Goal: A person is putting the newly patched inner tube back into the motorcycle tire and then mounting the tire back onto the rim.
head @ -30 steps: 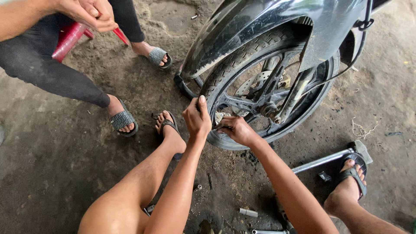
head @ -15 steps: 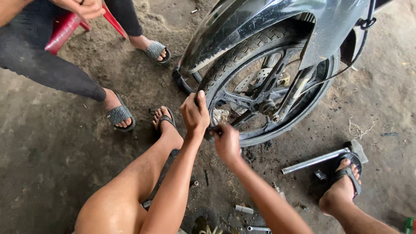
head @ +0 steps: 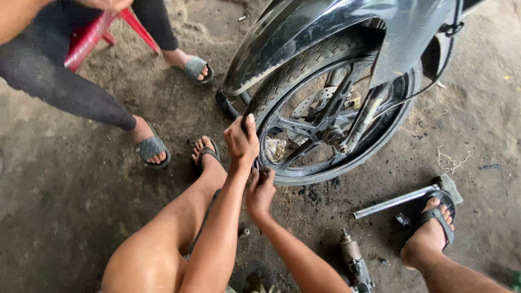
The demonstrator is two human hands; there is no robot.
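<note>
A silver metal bar lies on the dirt floor, its far end touching a grey block. A red plastic stool stands at upper left beside another person's legs in grey sandals. A cylindrical power tool lies near the bottom edge

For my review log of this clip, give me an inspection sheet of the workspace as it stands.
Surface: bare dirt and concrete floor, dusty, dark stains.
Job's things: motorcycle front wheel under a black fender, tyre on the rim.
Clutter: metal bar by the sandalled right foot; a power tool lying on the ground; small bits nearby.
Hands: left hand grips the tyre; right hand at the tyre's lower edge, fingers curled.
Cables: one thin cable along the fork.
Surroundings: another person's legs in grey sandals, red stool.
</note>
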